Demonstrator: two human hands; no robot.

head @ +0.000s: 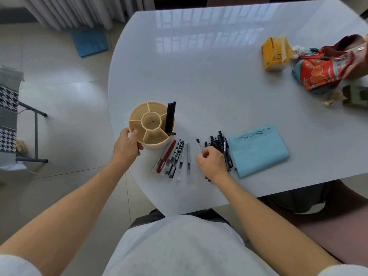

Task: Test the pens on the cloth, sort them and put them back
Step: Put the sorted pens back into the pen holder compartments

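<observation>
Pens (221,148) half hidden under right hand (213,164) | grip unclear | left hand (127,146) clasps holder (151,124)

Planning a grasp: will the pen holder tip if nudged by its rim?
Probably stable: the holder looks wide and squat. The black pens lean in one outer compartment, so weight sits off-centre. The table looks glossy, so it would likely slide; the left hand steadies it.

You're in a home, likely a dining or living room: glossy white table (199,76), tiled floor (59,80), pale curtains (79,10) far left, tissue pack (275,54) and patterned bag (326,70) far right, chair (12,116) with houndstooth cloth at left.
</observation>
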